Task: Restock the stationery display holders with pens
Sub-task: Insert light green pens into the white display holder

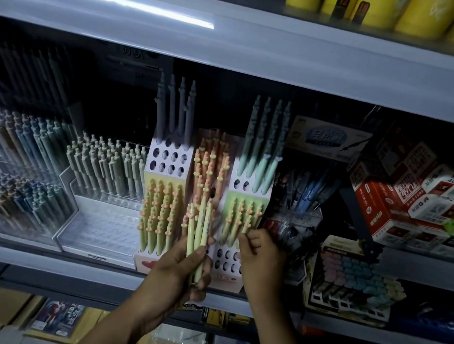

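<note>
Left hand (181, 270) grips pens (200, 227) beside the holder (227, 258); right hand (258, 256) pinches one pen (247, 226) there. Missing the hole may drop it.

Left hand (178, 273) gripping pens (204, 230), right hand (258, 253) — at holder (223, 257)

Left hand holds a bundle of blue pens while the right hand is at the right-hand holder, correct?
Not blue: the head view shows the pens in the left hand are pale green. The right hand is at the right-hand holder, as stated.
</note>
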The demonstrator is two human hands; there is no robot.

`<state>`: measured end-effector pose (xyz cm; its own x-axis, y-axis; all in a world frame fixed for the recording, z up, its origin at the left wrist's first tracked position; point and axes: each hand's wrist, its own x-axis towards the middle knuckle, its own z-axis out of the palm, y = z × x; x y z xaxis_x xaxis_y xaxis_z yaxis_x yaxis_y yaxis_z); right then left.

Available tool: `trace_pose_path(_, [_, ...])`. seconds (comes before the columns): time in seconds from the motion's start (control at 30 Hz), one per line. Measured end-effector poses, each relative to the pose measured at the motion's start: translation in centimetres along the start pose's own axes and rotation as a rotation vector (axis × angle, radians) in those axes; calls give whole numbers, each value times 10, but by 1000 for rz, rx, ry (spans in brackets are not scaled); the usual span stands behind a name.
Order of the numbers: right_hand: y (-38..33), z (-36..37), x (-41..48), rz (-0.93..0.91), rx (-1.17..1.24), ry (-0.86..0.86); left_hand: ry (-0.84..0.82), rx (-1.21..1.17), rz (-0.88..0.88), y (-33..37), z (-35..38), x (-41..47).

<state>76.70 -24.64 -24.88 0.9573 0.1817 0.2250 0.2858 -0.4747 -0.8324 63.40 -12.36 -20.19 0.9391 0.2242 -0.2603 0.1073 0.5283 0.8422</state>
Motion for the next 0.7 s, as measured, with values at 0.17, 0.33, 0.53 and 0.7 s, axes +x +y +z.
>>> trace_pose_path(0.17, [-13, -5, -9, 108, 75, -14, -5, 15, 4, -3, 0, 1])
trace_pose_path(0.33, [-44, -17, -11, 61, 423, -245, 0, 71, 3, -7, 3, 2])
trace_pose_path(0.53, [-60, -20, -14, 91, 525, -382, -15, 64, 8, -5, 7, 2])
trace_pose_path(0.7, [-53, -22, -13, 197, 619, -409, -4, 62, 46, -9, 5, 2])
